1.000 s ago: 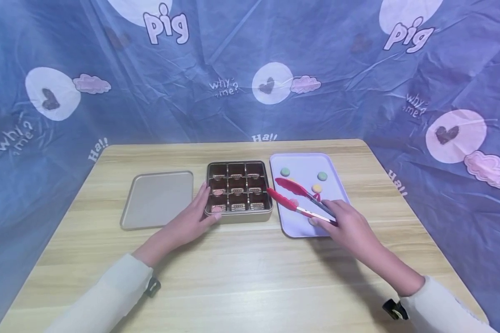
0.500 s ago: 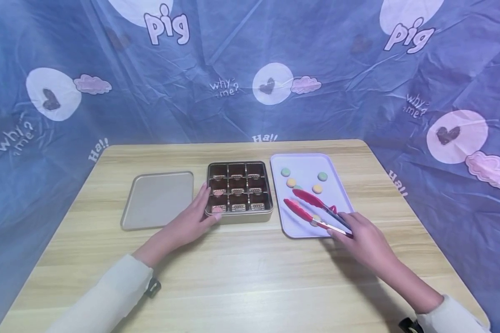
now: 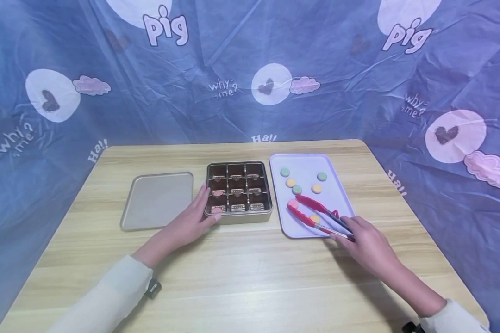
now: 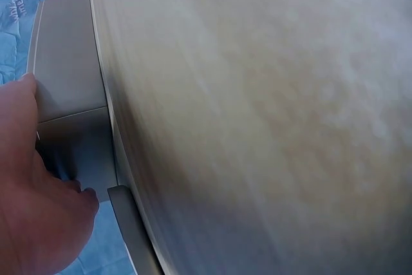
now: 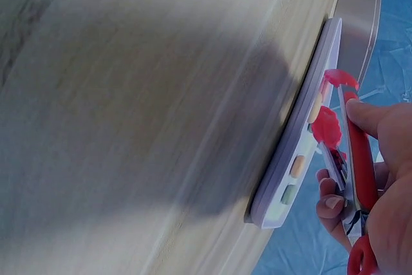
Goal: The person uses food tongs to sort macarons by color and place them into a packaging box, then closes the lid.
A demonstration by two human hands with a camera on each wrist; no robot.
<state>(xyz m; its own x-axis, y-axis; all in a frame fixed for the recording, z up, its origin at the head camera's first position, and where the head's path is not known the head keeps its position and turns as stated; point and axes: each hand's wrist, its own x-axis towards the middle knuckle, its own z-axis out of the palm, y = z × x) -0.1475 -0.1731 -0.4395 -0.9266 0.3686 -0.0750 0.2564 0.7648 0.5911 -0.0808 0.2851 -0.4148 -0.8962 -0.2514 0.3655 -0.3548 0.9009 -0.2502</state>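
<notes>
My right hand (image 3: 368, 240) holds red-tipped tongs (image 3: 318, 217) above the lilac tray (image 3: 287, 226). A pink macaron (image 3: 293, 204) lies at the tongs' tips, which stand apart; whether they touch it I cannot tell. Beside the lower arm is a yellow macaron (image 3: 314, 218). My left hand (image 3: 191, 219) rests against the front left corner of a brown divided box (image 3: 243, 217), fingers along its left side and thumb at the front. Pink macarons (image 3: 218, 192) sit in two left compartments. The right wrist view shows the tongs' red tips (image 5: 327, 127) over the tray's edge.
Green macarons (image 3: 321, 176) and yellow macarons (image 3: 316, 188) lie spread over the tray's back half. A flat beige lid (image 3: 158, 201) lies left of the box. Blue printed cloth (image 3: 233, 115) hangs behind and beside the wooden table (image 3: 241, 277).
The right hand has drawn the tongs back toward the front right, away from the box, and their tips now frame the pink macaron. The left hand has stayed put.
</notes>
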